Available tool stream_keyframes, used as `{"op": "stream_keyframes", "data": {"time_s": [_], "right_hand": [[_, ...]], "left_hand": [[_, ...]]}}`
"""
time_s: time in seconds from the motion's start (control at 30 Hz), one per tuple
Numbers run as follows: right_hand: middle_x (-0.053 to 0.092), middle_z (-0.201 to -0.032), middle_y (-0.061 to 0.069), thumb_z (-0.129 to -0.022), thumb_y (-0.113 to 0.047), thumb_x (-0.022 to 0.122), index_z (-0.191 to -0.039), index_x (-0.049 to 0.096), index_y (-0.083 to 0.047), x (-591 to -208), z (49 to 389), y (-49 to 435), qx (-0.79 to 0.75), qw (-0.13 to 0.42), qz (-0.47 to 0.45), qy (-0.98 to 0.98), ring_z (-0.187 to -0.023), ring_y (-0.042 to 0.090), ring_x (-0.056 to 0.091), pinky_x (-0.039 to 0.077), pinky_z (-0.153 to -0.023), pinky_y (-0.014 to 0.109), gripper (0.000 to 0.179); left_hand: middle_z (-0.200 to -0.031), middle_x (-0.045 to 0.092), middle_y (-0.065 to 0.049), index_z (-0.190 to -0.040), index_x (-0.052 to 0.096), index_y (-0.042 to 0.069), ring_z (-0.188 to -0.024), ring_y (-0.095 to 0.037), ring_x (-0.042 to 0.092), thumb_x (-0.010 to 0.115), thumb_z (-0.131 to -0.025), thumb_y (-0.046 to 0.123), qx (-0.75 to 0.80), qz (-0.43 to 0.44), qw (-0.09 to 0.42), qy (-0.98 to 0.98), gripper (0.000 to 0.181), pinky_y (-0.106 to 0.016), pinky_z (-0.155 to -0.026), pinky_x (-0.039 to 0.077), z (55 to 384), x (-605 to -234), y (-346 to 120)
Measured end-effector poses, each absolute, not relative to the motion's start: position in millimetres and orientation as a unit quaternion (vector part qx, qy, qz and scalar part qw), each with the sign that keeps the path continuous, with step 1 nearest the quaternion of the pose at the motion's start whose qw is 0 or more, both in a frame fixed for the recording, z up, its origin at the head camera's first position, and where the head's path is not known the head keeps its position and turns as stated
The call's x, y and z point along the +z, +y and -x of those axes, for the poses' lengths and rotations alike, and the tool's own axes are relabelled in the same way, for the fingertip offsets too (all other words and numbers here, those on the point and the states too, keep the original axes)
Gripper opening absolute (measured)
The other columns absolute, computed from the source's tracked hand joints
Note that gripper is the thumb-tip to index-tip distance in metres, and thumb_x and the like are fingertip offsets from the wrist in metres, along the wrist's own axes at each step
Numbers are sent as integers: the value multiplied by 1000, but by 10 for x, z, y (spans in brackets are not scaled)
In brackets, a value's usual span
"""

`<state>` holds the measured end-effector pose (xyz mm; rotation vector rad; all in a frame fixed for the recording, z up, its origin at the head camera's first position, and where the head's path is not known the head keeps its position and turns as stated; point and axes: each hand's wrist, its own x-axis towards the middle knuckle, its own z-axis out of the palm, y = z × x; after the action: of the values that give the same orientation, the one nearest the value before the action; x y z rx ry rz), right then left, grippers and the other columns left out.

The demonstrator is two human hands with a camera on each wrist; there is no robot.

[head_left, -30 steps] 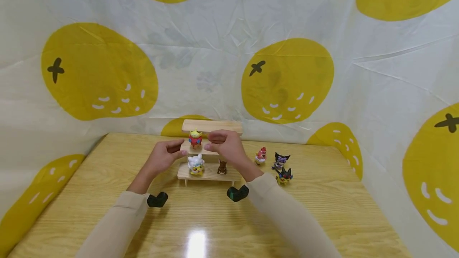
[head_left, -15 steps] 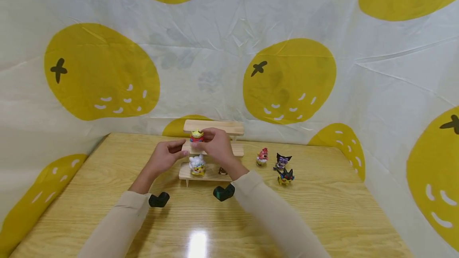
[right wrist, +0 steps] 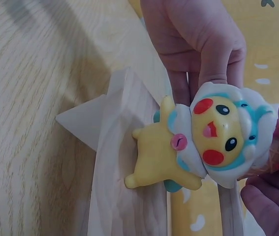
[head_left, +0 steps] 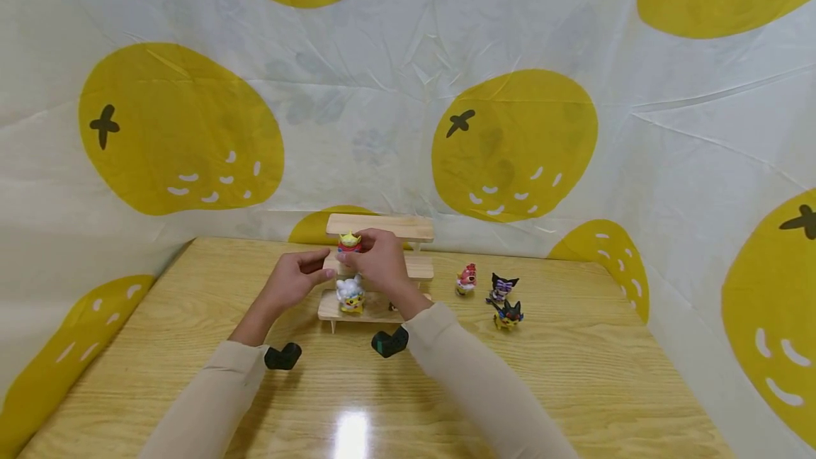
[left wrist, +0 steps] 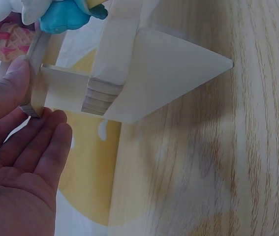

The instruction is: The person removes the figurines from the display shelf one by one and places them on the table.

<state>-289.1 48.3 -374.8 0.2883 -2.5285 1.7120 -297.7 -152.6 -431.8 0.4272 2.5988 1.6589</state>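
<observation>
My left hand point(head_left: 293, 278) grips the left end of the middle shelf of a three-tier wooden stand point(head_left: 417, 267), thumb on top and fingers underneath in the left wrist view. With thumb in front and fingers behind, my right hand point(head_left: 382, 262) holds a three-eyed alien figurine point(head_left: 349, 239) in red at that shelf's left side. Its waffle-patterned lower part point(left wrist: 14, 44) shows in the left wrist view. On the lowest shelf stands a yellow Pikachu figurine point(right wrist: 178, 147) in a white hood. A small brown figurine point(head_left: 392, 307) beside it is mostly hidden by my right wrist.
Right of the stand, on the wooden table point(head_left: 574, 374), are a pink figurine point(head_left: 466, 280), a black-and-purple figurine point(head_left: 502, 287) and a yellow-and-black figurine point(head_left: 508, 314). The top shelf point(head_left: 380, 226) sits near the patterned cloth point(head_left: 357, 105) behind.
My right hand has moved left from beside the alien figurine and now holds it, covering its lower part. My forearm now hides most of the brown figurine. The left hand stays in place.
</observation>
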Motion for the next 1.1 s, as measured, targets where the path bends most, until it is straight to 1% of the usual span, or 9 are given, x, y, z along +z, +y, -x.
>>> {"op": "stream_keyframes", "data": {"time_s": [0.13, 0.3, 0.47, 0.73, 0.97, 1.1], "right_hand": [[80, -104, 11, -87, -17, 87, -119, 77, -4, -3736, 2882, 468, 539, 46, -89, -836, -89, 17, 73, 62, -77, 29, 36], [80, -101, 11, -88, -15, 85, -117, 77, -2, -3728, 2870, 463, 524, 54, -94, -845, -85, 16, 72, 62, -76, 30, 33], [80, -101, 11, -89, -15, 84, -118, 77, -2, -3728, 2866, 488, 515, 62, -98, -849, -85, 16, 72, 62, -75, 30, 32], [81, -99, 12, -89, -15, 85, -116, 78, -3, -3696, 2852, 559, 519, 65, -103, -846, -85, 17, 73, 62, -73, 29, 30], [81, -102, 13, -88, -15, 85, -119, 77, -1, -3648, 2827, 609, 508, 69, -99, -853, -88, 20, 75, 64, -77, 31, 35], [81, -105, 14, -87, -16, 86, -123, 75, -1, -3637, 2823, 661, 508, 65, -87, -854, -91, 21, 75, 63, -76, 31, 41]], "left_hand": [[-159, 47, -21, -153, 50, -1, -139, -37, 57, 69, -103, 20, 533, -139, 12, 835, 58, -46, -107, 56, 2978, -4316, -1523], [-159, 48, -22, -153, 50, -1, -140, -37, 56, 69, -103, 21, 533, -141, 13, 834, 58, -46, -108, 55, 2974, -4312, -1517], [-159, 48, -21, -153, 51, 0, -141, -36, 56, 69, -103, 20, 534, -136, 14, 835, 57, -49, -109, 54, 2963, -4307, -1521], [-160, 48, -20, -153, 51, 2, -140, -36, 57, 69, -103, 23, 531, -134, 16, 836, 58, -47, -109, 54, 2968, -4314, -1506], [-160, 48, -19, -154, 50, 3, -137, -36, 60, 68, -103, 25, 525, -134, 14, 841, 58, -47, -108, 55, 2952, -4311, -1505], [-159, 49, -20, -153, 50, 2, -137, -36, 60, 68, -103, 24, 520, -134, 9, 844, 58, -47, -108, 56, 2958, -4319, -1505]]}}
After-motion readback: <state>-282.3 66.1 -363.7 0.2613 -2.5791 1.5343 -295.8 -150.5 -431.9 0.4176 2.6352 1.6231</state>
